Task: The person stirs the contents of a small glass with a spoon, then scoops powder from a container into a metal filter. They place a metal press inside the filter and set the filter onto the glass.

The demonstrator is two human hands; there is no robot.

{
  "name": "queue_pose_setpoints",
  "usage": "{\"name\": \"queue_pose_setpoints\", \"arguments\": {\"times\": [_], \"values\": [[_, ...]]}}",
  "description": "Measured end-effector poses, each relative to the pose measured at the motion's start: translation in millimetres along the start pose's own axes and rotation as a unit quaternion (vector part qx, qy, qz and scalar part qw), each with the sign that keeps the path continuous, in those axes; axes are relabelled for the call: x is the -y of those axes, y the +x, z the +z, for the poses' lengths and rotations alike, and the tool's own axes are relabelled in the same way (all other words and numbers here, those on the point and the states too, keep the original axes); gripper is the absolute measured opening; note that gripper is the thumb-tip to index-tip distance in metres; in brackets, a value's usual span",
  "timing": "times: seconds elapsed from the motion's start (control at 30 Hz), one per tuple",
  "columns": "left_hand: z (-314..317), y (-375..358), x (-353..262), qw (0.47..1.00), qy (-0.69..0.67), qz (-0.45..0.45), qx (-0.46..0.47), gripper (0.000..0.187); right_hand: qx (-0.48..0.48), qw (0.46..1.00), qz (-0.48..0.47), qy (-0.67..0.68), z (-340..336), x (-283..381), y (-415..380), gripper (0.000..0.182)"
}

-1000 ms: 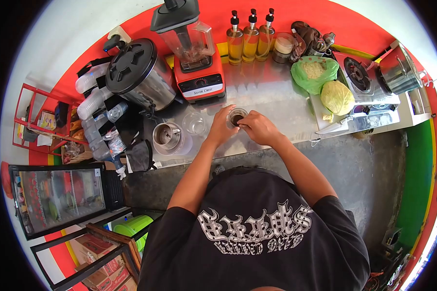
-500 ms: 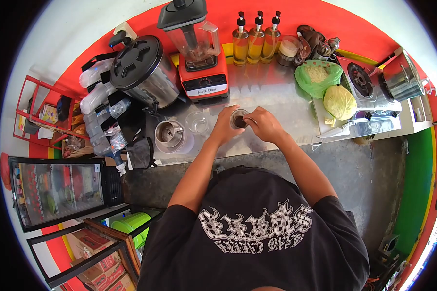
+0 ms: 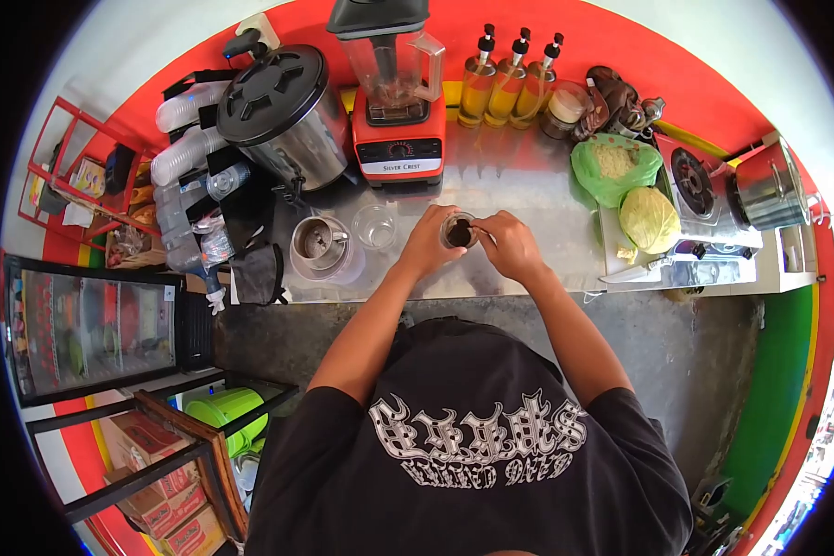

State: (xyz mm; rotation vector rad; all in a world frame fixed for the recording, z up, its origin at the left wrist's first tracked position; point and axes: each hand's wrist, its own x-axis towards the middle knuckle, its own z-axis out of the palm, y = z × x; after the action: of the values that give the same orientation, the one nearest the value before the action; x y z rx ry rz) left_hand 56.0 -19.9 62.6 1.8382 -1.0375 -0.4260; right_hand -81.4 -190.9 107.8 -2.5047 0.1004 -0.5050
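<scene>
A small clear glass [image 3: 459, 219] with dark contents stands over the steel counter, and my left hand [image 3: 426, 245] is closed around its left side. At the rim's right edge my right hand [image 3: 511, 246] holds its fingers in a pinch. Whatever it pinches is thin and too small to make out. To the left of my left hand is a clear cup [image 3: 374, 228]. Beyond that, a metal mug [image 3: 321, 243] with a handle rests in a wider round vessel [image 3: 343, 269].
A red blender [image 3: 399, 148] and a large steel urn [image 3: 292, 139] stand behind. Pump bottles [image 3: 508, 93] line the wall. On the right are a green bag [image 3: 614, 171], a cabbage [image 3: 650, 221], a knife [image 3: 638, 271] and a stove with a pot [image 3: 771, 190].
The view has shifted slightly. My right hand has drawn a little away from over the glass, so more of its dark contents shows. My left hand keeps its hold.
</scene>
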Motion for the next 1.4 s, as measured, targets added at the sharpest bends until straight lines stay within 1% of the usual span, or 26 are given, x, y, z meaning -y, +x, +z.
{"name": "queue_pose_setpoints", "arguments": {"times": [0.13,0.2,0.23,0.3,0.33,0.4,0.53,0.6,0.73,0.8,0.83,0.9,0.97,1.03,1.1,1.13,1.2,1.27,1.33,1.37,1.4], "values": [[-3,1,-1,1.0,0.008,0.003,0.009,0.079,0.028,0.999,-0.007,-0.038,12,-6,-9,0.019],[-5,1,-1,1.0,0.012,0.009,0.003,0.08,0.03,0.997,0.066,-0.01,15,-5,-13,0.017],[-5,0,-2,1.0,0.009,0.0,0.011,0.08,0.034,0.998,0.06,-0.01,15,-4,-14,0.017],[-5,0,0,1.0,0.004,-0.01,0.01,0.08,-0.024,0.993,0.099,0.059,13,-5,-13,0.016],[-4,0,2,1.0,-0.004,-0.01,0.011,0.081,-0.019,0.994,0.093,0.058,12,-5,-11,0.016],[-2,-4,4,1.0,-0.014,-0.017,0.008,0.081,-0.03,0.999,0.035,0.027,13,-6,-13,0.015],[-6,-3,0,1.0,0.004,-0.023,0.015,0.081,0.011,0.996,0.05,0.067,17,-3,-19,0.015],[-7,-3,-3,0.999,0.011,-0.022,0.02,0.081,-0.016,0.989,0.084,0.118,13,-2,-17,0.014],[-9,-2,-5,0.999,0.015,-0.037,0.027,0.08,-0.037,0.987,0.089,0.132,1,2,-9,0.014],[-10,-2,-5,0.999,0.017,-0.034,0.029,0.08,-0.025,0.998,-0.007,0.053,-4,2,-4,0.014],[-11,-1,-6,0.999,0.014,-0.037,0.034,0.08,-0.026,0.998,-0.005,0.052,-3,0,-4,0.014],[-11,0,-6,0.998,0.01,-0.04,0.041,0.079,0.023,0.998,-0.05,0.004,0,-3,-6,0.014],[-12,0,-3,0.998,0.029,-0.018,0.044,0.079,0.034,0.999,-0.032,0.027,4,-2,-12,0.014],[-15,2,-3,0.998,0.031,-0.019,0.056,0.079,0.045,0.998,-0.014,0.052,4,5,-12,0.014],[-15,0,-2,0.997,0.032,-0.022,0.07,0.079,0.026,0.987,0.105,0.116,1,9,-11,0.014],[-16,0,-1,0.997,0.024,-0.018,0.067,0.079,0.025,0.987,0.107,0.117,3,7,-10,0.014],[-17,1,-2,0.997,0.015,-0.013,0.068,0.079,-0.046,0.993,0.087,0.07,7,3,-8,0.015],[-18,3,-4,0.997,0.012,-0.017,0.076,0.079,-0.058,0.994,0.081,0.05,12,3,-6,0.015],[-18,5,-3,0.996,0.018,-0.015,0.084,0.079,-0.022,0.998,0.045,0.023,16,7,-6,0.014],[-19,6,-2,0.996,0.022,-0.015,0.088,0.079,-0.026,0.998,0.049,0.023,17,8,-7,0.014],[-20,6,-3,0.995,0.023,-0.013,0.092,0.079,0.006,1.0,0.016,0.025,16,12,-9,0.014]]}}
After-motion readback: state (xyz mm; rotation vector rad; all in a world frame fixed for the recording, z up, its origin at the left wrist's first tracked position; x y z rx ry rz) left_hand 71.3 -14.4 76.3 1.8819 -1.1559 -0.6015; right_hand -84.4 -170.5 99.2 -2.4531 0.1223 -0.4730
